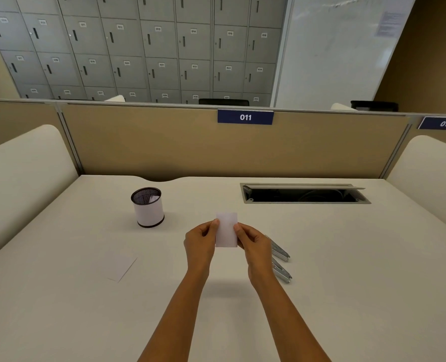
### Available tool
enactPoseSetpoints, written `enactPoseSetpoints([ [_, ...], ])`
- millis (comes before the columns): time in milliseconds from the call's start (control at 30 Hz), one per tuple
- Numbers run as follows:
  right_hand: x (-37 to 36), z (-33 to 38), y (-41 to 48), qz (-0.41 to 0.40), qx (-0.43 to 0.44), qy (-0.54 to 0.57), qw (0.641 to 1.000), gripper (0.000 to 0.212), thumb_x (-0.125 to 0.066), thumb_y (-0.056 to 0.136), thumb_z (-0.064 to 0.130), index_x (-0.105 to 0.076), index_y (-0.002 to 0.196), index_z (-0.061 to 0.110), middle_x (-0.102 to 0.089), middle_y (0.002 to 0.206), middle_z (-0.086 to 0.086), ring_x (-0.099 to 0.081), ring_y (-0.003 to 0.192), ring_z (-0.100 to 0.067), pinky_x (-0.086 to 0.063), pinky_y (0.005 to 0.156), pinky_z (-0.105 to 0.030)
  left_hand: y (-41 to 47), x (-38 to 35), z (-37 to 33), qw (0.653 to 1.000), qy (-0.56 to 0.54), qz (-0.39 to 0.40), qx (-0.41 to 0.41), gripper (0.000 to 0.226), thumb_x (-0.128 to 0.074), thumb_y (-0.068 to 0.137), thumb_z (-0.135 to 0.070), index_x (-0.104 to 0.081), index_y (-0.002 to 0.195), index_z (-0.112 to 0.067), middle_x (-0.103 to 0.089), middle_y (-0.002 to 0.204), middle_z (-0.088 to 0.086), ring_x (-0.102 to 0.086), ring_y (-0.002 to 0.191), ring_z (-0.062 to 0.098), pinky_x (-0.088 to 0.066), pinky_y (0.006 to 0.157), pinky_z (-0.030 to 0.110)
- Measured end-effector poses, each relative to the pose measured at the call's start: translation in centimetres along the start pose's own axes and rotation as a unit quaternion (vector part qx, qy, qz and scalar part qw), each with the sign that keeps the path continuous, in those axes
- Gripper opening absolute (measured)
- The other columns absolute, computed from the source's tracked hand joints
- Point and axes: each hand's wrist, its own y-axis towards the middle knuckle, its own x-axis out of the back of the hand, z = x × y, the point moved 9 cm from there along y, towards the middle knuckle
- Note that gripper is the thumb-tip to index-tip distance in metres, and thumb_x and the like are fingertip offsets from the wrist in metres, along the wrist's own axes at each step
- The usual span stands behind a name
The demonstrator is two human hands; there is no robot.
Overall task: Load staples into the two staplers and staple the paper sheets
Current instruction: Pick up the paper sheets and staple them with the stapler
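Across our pale table (321,296), a loose sheet (121,265) lies lower left. At centre our left hand (201,241) and right hand (253,242) have fingers clamped on the small paper sheets (227,229). We should square their edges before reaching for the two staplers (280,261) just right.

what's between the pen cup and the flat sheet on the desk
Nothing: in the head view, the stretch of desk between the pen cup and the flat sheet is bare.

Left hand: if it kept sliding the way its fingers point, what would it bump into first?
The left hand points right, so it would first press the small paper sheet it pinches, then likely the right hand holding the other edge.
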Motion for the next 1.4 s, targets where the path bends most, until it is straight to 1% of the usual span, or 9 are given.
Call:
enactPoseSetpoints([
  [100,0.2,0.1,0.0,-0.015,0.010,-0.008,1.000,0.010,-0.064,0.084,0.027,-0.067,0.080,0.035,-0.070,0.081,0.015,-0.068,0.075,-0.006,-0.053,0.059,-0.013,0.1,0.0,-0.1,1.000,0.017,-0.005,-0.012,0.031,-0.056,0.088,-0.034,-0.069,0.093,-0.006,-0.065,0.084,0.006,-0.057,0.076,0.020,-0.045,0.059,0.015],
  [300,0.4,0.0,0.0,-0.026,0.011,0.002,1.000,0.008,-0.064,0.085,0.025,-0.068,0.083,0.031,-0.071,0.084,0.012,-0.068,0.078,-0.008,-0.055,0.062,-0.016,0.2,0.0,-0.2,1.000,0.018,-0.009,-0.022,0.030,-0.056,0.088,-0.035,-0.070,0.090,-0.009,-0.066,0.081,0.004,-0.058,0.074,0.019,-0.045,0.058,0.015],
  [467,0.9,-0.5,0.3,-0.052,-0.002,0.009,0.999,0.006,-0.063,0.084,0.026,-0.066,0.090,0.024,-0.067,0.086,0.010,-0.066,0.080,-0.012,-0.054,0.059,-0.013,0.1,0.3,0.3,1.000,-0.024,-0.003,0.008,0.028,-0.056,0.088,-0.032,-0.067,0.101,-0.009,-0.067,0.094,0.005,-0.064,0.082,0.022,-0.052,0.073,0.025],
  [633,1.1,-0.7,0.4,-0.064,-0.005,0.003,0.998,0.008,-0.064,0.084,0.026,-0.065,0.092,0.024,-0.066,0.086,0.009,-0.065,0.081,-0.016,-0.054,0.062,-0.015,0.1,0.2,0.3,0.997,-0.064,0.029,0.019,0.029,-0.058,0.088,-0.026,-0.066,0.109,-0.008,-0.068,0.104,0.007,-0.066,0.092,0.027,-0.055,0.086,0.036],
  [767,1.2,-0.7,0.4,-0.072,-0.001,-0.006,0.997,0.008,-0.063,0.084,0.028,-0.065,0.091,0.024,-0.066,0.086,0.008,-0.065,0.081,-0.017,-0.053,0.063,-0.015,0.0,0.2,0.0,0.998,-0.058,0.033,0.005,0.030,-0.061,0.087,-0.025,-0.066,0.110,-0.007,-0.069,0.105,0.009,-0.067,0.092,0.028,-0.055,0.086,0.036],
  [900,1.3,-0.8,0.3,-0.075,0.003,-0.011,0.997,0.013,-0.064,0.084,0.028,-0.067,0.094,0.020,-0.067,0.089,0.004,-0.065,0.083,-0.018,-0.054,0.068,-0.020,0.0,0.3,-0.1,0.999,-0.045,0.022,-0.007,0.026,-0.062,0.085,-0.024,-0.068,0.106,-0.009,-0.070,0.103,0.008,-0.067,0.086,0.023,-0.054,0.079,0.028],
  [1133,1.7,-0.6,0.0,-0.096,0.005,-0.021,0.995,0.008,-0.064,0.084,0.030,-0.066,0.088,0.024,-0.067,0.084,0.007,-0.065,0.081,-0.016,-0.053,0.066,-0.018,-0.1,0.3,-0.2,0.999,-0.014,0.018,-0.026,0.025,-0.062,0.086,-0.026,-0.068,0.104,-0.010,-0.071,0.103,0.009,-0.067,0.085,0.022,-0.054,0.080,0.028],
  [1267,1.8,-0.4,-0.2,-0.108,0.010,-0.023,0.994,0.007,-0.065,0.083,0.030,-0.067,0.086,0.024,-0.068,0.083,0.009,-0.065,0.080,-0.013,-0.054,0.068,-0.022,-0.2,0.2,-0.3,0.999,-0.015,0.021,-0.025,0.028,-0.063,0.085,-0.025,-0.069,0.105,-0.007,-0.071,0.103,0.010,-0.068,0.089,0.025,-0.056,0.085,0.036],
  [1400,1.8,-0.4,-0.3,-0.110,0.010,-0.025,0.994,0.010,-0.065,0.084,0.030,-0.068,0.088,0.022,-0.069,0.085,0.007,-0.065,0.082,-0.014,-0.054,0.070,-0.023,-0.2,0.3,-0.2,0.999,-0.017,0.016,-0.029,0.024,-0.063,0.085,-0.023,-0.069,0.103,-0.007,-0.071,0.101,0.010,-0.068,0.088,0.025,-0.055,0.081,0.031],
])
